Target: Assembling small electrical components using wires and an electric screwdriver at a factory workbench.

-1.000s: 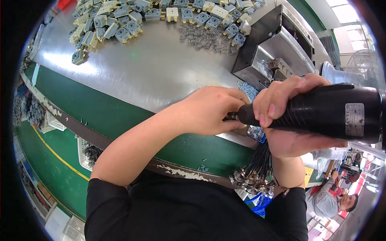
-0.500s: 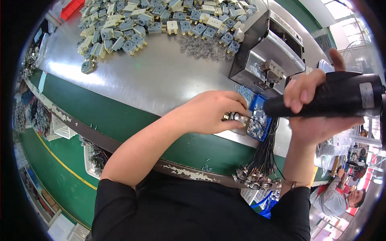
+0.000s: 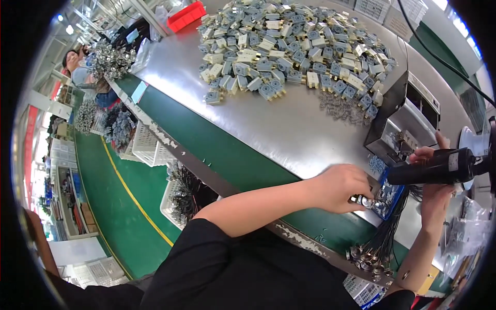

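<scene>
My left hand (image 3: 341,188) is closed with fingertips pinching a small shiny metal part (image 3: 365,202) beside the blue tray (image 3: 397,195) of small metal pieces. My right hand (image 3: 437,192) is wrapped round a black cylindrical electric screwdriver (image 3: 430,169), which lies almost level. Its narrower end points left, over the tray; no bit can be made out. Black wires (image 3: 388,232) hang from near the tray, ending in round metal pieces (image 3: 369,260) at the bench's near edge. Light blue screws (image 3: 377,164) lie just beyond the tray.
A steel box-shaped fixture (image 3: 400,116) stands beyond the tray. Grey and cream switch-like blocks (image 3: 289,49) are heaped at the back, with springs (image 3: 341,109) in front. White baskets (image 3: 150,144) stand left of the bench. A black cable (image 3: 439,59) hangs at upper right.
The view has swung left, so hands and bench appear farther right. Both hands keep their holds. The thumb of my right hand now shows less above the screwdriver.
</scene>
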Action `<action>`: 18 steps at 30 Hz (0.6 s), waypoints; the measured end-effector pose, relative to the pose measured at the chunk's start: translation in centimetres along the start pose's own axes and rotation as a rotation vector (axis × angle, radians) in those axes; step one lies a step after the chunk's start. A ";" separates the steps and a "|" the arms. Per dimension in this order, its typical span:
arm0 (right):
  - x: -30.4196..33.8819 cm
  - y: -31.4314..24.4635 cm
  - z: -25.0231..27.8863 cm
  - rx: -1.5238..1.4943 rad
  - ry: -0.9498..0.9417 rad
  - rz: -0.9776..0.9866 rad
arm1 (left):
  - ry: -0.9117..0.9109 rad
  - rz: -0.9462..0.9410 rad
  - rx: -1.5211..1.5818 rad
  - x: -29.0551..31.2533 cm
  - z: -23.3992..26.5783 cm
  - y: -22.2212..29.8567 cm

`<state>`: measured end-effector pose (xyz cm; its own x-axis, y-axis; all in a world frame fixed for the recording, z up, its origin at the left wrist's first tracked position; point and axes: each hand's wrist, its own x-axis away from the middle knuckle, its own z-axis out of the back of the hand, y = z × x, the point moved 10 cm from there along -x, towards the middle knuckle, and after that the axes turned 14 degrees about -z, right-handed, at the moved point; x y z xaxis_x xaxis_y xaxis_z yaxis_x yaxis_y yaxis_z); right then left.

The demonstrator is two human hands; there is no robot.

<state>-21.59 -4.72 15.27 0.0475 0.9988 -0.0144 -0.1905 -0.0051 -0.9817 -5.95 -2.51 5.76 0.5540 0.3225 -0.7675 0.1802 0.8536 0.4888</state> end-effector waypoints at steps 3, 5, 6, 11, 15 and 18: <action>2.0 3.1 5.3 0.525 0.002 0.092 | 0.007 0.000 0.022 -0.2 0.0 -0.1; 2.5 2.9 5.0 1.047 0.075 0.118 | 0.013 -0.021 -0.010 -0.4 0.0 0.2; 2.3 2.9 1.9 1.118 -0.131 -0.078 | 0.027 -0.031 -0.047 -0.3 0.1 0.3; 4.9 2.2 -4.9 0.922 -0.354 0.218 | 0.180 -0.028 -0.118 -0.4 1.7 0.7; 4.9 2.9 -4.4 0.816 -0.223 0.291 | 0.250 -0.084 -0.196 -1.0 3.0 1.8; 5.4 2.7 -4.7 0.839 -0.166 0.396 | 0.276 -0.103 -0.212 -1.2 3.1 2.1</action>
<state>-17.24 0.41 11.65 -0.2998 0.9266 -0.2272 -0.8101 -0.3730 -0.4522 -3.72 -2.34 9.00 0.2962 0.3043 -0.9054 0.0349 0.9438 0.3286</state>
